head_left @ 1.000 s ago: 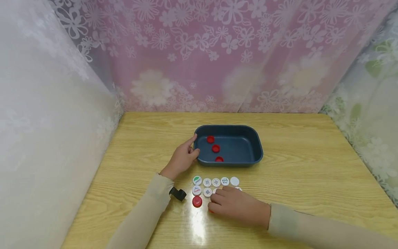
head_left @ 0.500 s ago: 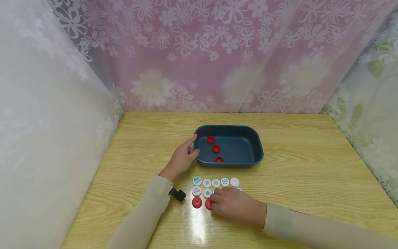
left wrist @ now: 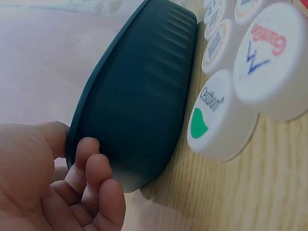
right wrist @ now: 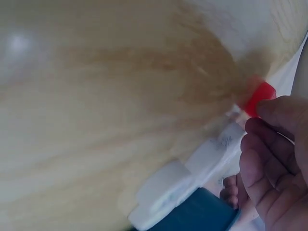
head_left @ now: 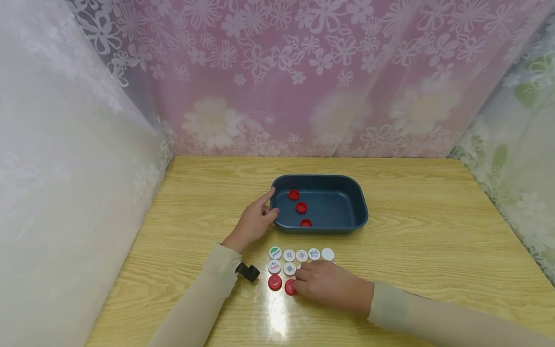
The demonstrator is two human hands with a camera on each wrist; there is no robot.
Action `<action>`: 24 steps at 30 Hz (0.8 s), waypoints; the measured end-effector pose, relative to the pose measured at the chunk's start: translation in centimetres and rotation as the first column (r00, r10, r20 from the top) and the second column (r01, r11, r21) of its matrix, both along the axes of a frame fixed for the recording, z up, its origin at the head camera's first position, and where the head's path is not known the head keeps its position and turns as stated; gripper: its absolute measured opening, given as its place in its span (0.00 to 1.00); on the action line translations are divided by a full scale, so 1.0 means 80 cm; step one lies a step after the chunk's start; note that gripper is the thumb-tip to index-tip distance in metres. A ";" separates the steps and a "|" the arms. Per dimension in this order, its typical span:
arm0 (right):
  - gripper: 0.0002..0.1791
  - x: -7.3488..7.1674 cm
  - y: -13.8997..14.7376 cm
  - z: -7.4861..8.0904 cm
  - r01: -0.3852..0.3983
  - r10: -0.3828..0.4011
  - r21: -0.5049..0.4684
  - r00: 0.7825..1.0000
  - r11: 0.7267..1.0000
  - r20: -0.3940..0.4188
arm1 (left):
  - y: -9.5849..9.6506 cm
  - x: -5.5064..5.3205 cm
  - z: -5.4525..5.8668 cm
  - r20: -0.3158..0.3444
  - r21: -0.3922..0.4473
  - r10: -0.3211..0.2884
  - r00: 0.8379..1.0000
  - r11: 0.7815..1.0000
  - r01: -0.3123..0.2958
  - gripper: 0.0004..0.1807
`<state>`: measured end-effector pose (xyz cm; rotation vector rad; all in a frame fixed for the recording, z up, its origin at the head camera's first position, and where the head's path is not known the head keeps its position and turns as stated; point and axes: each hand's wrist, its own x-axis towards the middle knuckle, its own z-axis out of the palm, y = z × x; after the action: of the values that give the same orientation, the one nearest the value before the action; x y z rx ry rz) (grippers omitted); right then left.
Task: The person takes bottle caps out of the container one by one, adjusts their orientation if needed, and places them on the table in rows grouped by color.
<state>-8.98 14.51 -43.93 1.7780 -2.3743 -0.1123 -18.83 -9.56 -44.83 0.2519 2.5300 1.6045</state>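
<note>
In the head view, my left hand [head_left: 251, 220] holds the left end of a dark blue rectangular basin [head_left: 323, 231], its thumb and fingers at the rim. The left wrist view shows curled fingers against the basin's outer wall. My right hand [head_left: 333, 287] pinches a red bottle cap [head_left: 290, 287] low on the wooden table. Thumb and fingertip meet that cap at the right of the right wrist view. Left of it lies another red cap [head_left: 275, 282]. Two rows of white bottle caps [head_left: 289, 269] lie just beyond, partly hidden by my right hand.
Inside the basin, several red caps [head_left: 301, 207] lie near its left side. A black strap piece [head_left: 248, 272] sits at my left cuff. Pale curtains stand at both sides of the wooden table [head_left: 416, 207], and a pink floral curtain [head_left: 277, 86] hangs behind it.
The red cap at my right fingertips, mostly covered a second ago, now shows beside the other red cap. My right hand has shifted only slightly. The left hand stays at the basin.
</note>
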 end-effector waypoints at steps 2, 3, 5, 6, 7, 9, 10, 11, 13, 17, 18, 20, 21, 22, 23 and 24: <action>0.05 -0.002 0.003 0.008 0.021 -0.021 0.007 0.999 1.000 0.024 | 0.001 0.000 0.001 -0.002 0.000 -0.002 1.000 1.000 0.002 0.36; 0.06 -0.004 0.006 0.014 0.028 -0.029 0.004 0.999 1.000 0.035 | 0.001 -0.001 0.001 -0.002 0.003 -0.004 1.000 1.000 0.004 0.36; 0.07 -0.009 0.011 0.025 0.035 -0.034 -0.024 0.998 0.999 0.049 | 0.000 -0.001 0.001 -0.006 0.008 -0.006 1.000 1.000 0.006 0.36; 0.08 -0.012 0.015 0.030 0.035 -0.032 -0.049 0.998 0.998 0.055 | 0.000 -0.001 0.001 -0.004 0.013 -0.007 1.000 1.000 0.007 0.36; 0.08 -0.017 0.020 0.037 0.034 -0.030 -0.077 0.998 0.996 0.051 | 0.000 -0.001 0.001 0.002 0.022 -0.008 1.000 1.000 0.008 0.36; 0.10 -0.028 0.034 0.050 0.038 -0.032 -0.164 0.999 0.986 0.038 | -0.001 -0.002 0.000 0.026 0.058 -0.010 1.000 0.998 0.008 0.35; 0.10 -0.034 0.042 0.056 0.049 -0.042 -0.214 0.999 0.976 0.034 | -0.001 -0.002 -0.001 0.043 0.083 -0.010 0.999 0.997 0.006 0.35; 0.11 -0.041 0.051 0.064 0.064 -0.058 -0.263 0.998 0.963 0.031 | -0.001 -0.001 -0.001 0.062 0.108 -0.007 0.998 0.994 0.001 0.36; 0.12 -0.054 0.073 0.077 0.106 -0.102 -0.349 0.994 0.931 0.031 | -0.001 -0.001 -0.001 0.094 0.155 -0.001 0.996 0.988 -0.014 0.37; 0.06 -0.072 0.113 0.087 0.223 -0.214 -0.432 0.974 0.874 0.069 | 0.001 0.000 0.000 0.120 0.183 0.026 0.992 0.982 -0.048 0.39; 0.06 -0.074 0.121 0.085 0.248 -0.239 -0.435 0.968 0.866 0.075 | 0.001 0.001 0.000 0.124 0.180 0.031 0.992 0.982 -0.053 0.38; 0.10 -0.078 0.132 0.078 0.294 -0.284 -0.430 0.955 0.853 0.090 | 0.001 0.002 0.001 0.130 0.169 0.045 0.991 0.983 -0.066 0.37; 0.09 -0.079 0.136 0.074 0.315 -0.303 -0.424 0.948 0.849 0.097 | 0.001 0.002 0.001 0.135 0.166 0.051 0.990 0.983 -0.074 0.37; 0.08 -0.081 0.139 0.070 0.336 -0.319 -0.418 0.941 0.844 0.111 | 0.002 0.003 0.002 0.139 0.168 0.054 0.989 0.983 -0.078 0.37; 0.10 -0.082 0.141 0.067 0.358 -0.336 -0.410 0.933 0.839 0.127 | 0.003 0.002 0.002 0.140 0.171 0.053 0.989 0.982 -0.077 0.37; 0.13 -0.084 0.142 0.065 0.384 -0.356 -0.400 0.923 0.832 0.146 | 0.003 0.002 0.001 0.141 0.177 0.051 0.989 0.981 -0.075 0.37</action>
<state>-15.71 25.90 -38.77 1.1295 -2.5134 0.3914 -18.67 -9.29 -44.71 0.0779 2.3155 1.8133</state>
